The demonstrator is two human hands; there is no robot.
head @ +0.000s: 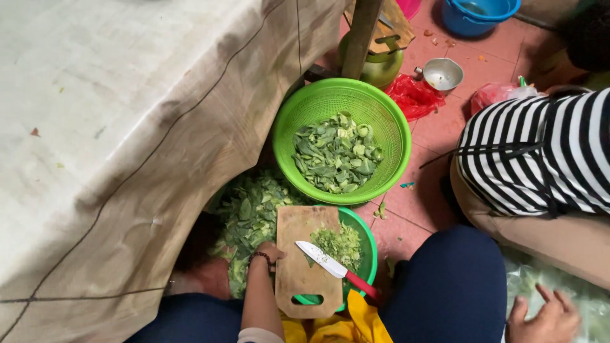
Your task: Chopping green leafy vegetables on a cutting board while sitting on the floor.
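My left hand (269,253), with a dark bead bracelet on the wrist, reaches down into a pile of cut green leaves (249,216) just left of a wooden cutting board (298,267). Its fingers curl out of sight among the leaves. The board lies across a green basin (368,244) holding finely chopped greens (340,242). A knife (327,260) with a white blade and red handle rests on the board, and no hand is on it. My right hand (545,316) lies spread flat on a clear plastic bag of greens (588,308) at the bottom right.
A large green basket (387,117) of chopped leaves stands beyond the board. A beige cloth (114,127) drapes over the left side. A person in a striped shirt (540,152) crouches at the right. Farther back are a red plastic bag (414,96), a metal bowl (443,74) and a blue basin (476,16).
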